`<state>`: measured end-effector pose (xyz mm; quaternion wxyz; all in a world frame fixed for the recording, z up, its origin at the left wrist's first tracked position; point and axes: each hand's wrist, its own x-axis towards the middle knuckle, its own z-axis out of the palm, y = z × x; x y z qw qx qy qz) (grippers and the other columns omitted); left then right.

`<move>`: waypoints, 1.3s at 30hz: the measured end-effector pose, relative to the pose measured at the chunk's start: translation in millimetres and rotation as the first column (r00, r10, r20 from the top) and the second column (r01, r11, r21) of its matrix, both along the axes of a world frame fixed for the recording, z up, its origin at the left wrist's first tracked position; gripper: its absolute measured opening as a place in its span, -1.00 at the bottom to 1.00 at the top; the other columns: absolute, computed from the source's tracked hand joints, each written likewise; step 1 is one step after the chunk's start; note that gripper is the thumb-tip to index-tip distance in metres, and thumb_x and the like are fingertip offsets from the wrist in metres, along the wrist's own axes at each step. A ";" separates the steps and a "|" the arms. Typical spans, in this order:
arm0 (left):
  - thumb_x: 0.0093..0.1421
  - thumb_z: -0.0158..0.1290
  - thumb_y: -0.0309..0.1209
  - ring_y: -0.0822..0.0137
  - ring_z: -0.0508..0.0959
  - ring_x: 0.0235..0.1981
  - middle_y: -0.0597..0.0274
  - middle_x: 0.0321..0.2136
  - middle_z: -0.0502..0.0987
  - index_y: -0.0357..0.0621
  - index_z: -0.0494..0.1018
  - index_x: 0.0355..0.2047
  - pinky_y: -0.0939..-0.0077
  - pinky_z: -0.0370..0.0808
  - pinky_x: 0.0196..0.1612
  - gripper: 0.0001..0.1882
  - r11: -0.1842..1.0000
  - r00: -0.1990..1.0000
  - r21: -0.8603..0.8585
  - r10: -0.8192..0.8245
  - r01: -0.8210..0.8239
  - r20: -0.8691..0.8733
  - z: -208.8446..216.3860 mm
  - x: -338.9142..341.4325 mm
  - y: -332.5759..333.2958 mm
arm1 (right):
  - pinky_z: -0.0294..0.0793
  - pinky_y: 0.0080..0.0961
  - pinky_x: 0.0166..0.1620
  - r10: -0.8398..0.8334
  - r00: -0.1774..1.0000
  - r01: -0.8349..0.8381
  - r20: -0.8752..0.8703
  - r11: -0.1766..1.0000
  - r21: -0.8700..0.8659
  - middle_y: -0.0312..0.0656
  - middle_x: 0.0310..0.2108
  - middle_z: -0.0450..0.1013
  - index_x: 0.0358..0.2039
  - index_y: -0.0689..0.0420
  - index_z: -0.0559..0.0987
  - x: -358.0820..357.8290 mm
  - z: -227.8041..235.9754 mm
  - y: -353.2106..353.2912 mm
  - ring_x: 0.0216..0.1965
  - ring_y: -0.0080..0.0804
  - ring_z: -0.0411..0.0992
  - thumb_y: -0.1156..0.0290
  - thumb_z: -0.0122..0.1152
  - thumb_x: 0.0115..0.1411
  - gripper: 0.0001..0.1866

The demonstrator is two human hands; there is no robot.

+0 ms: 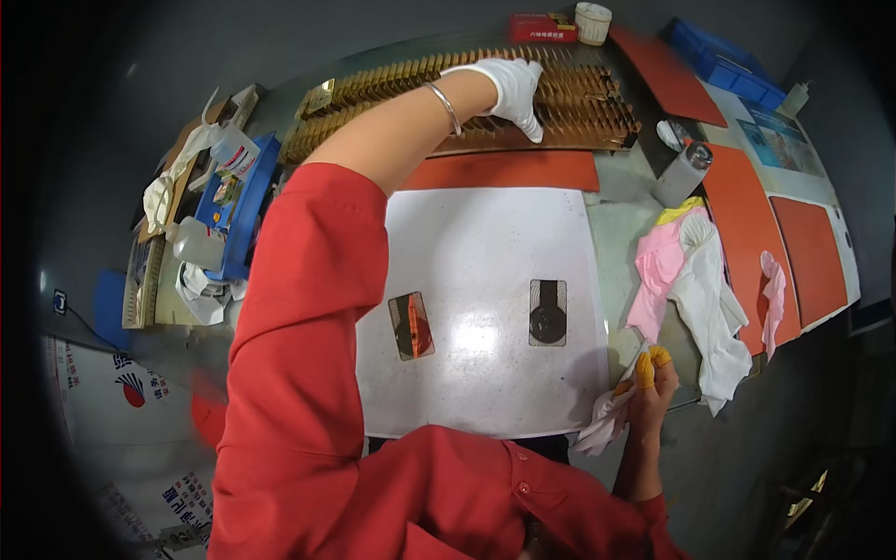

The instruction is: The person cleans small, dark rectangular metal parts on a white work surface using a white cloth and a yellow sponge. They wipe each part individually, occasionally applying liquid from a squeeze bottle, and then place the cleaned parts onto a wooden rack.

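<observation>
My left hand point(511, 91), in a white glove, reaches over the long brass-coloured slotted rack point(392, 86) at the far side. Its thumb and fingers are spread apart across the slots, and nothing shows between them. My right hand point(655, 385) is at the near right edge, with yellow covers on its fingertips. It is closed on a pale pink cloth point(605, 422) that hangs below it. Two small rectangular plates with shiny dark centres lie apart on the white sheet: a left plate point(412, 326), slightly tilted and reflecting red, and a right plate point(548, 313).
White and pink cloths point(705, 303) lie at the right, below a metal bottle point(684, 174). Orange-red mats point(747, 224) cover the right side. A blue tray point(248, 210) and plastic bottles point(198, 243) stand left. A red box point(541, 28) and white tub point(593, 23) sit behind the rack.
</observation>
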<state>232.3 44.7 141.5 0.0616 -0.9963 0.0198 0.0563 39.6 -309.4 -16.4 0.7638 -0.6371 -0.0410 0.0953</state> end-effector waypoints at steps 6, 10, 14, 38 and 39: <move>-0.19 0.23 0.02 0.03 0.45 -0.12 -0.11 -0.13 0.40 -0.25 0.14 0.10 0.34 0.39 -0.04 -0.06 0.964 0.995 -0.260 -0.024 0.050 0.100 -17.8 -173.7 7.3 | 0.25 -0.74 -0.63 -0.077 0.996 0.081 0.051 0.995 -0.062 -0.34 -0.57 0.34 -0.29 0.22 0.39 0.0 -13.6 -5.1 -0.70 -0.67 0.27 0.41 -0.02 0.22 -0.85; -0.42 0.33 0.03 -0.01 0.37 -0.07 -0.09 -0.11 0.36 -0.23 0.17 0.05 0.28 0.33 -0.01 0.04 0.908 0.976 -0.365 0.156 -0.203 -0.155 -63.1 -283.5 8.6 | 0.24 -0.74 -0.64 -0.102 0.993 0.106 0.060 0.992 -0.070 -0.33 -0.56 0.33 -0.29 0.23 0.39 2.2 -13.1 -2.8 -0.70 -0.67 0.27 0.41 -0.03 0.22 -0.85; -0.37 0.30 -0.13 0.01 0.33 -0.08 -0.02 -0.12 0.33 -0.21 0.14 0.06 0.22 0.22 0.02 -0.03 0.927 0.965 -0.372 0.144 -0.055 0.217 -106.3 -324.8 5.4 | 0.24 -0.74 -0.64 -0.099 0.993 0.104 0.065 0.992 -0.075 -0.32 -0.56 0.33 -0.30 0.24 0.39 4.2 -10.3 0.0 -0.70 -0.67 0.26 0.42 -0.03 0.22 -0.86; -0.21 0.20 0.04 0.00 0.36 -0.03 -0.07 -0.03 0.31 -0.23 0.12 0.11 0.30 0.33 0.01 -0.05 0.999 0.991 -0.040 0.021 -0.016 0.132 18.8 -57.4 21.0 | 0.24 -0.72 -0.64 -0.025 0.999 0.025 0.031 1.000 -0.004 -0.34 -0.63 0.31 -0.39 0.20 0.37 1.1 -3.3 3.9 -0.71 -0.66 0.25 0.40 0.05 0.17 -0.87; -0.21 0.19 0.07 0.03 0.34 0.00 -0.06 -0.01 0.30 -0.22 0.10 0.13 0.29 0.33 0.02 -0.02 1.000 0.996 0.006 0.013 -0.014 0.093 14.0 -37.9 20.8 | 0.24 -0.73 -0.64 -0.021 1.000 0.021 0.019 1.000 0.007 -0.34 -0.63 0.31 -0.40 0.21 0.37 0.6 -3.8 1.8 -0.70 -0.66 0.25 0.40 0.05 0.16 -0.86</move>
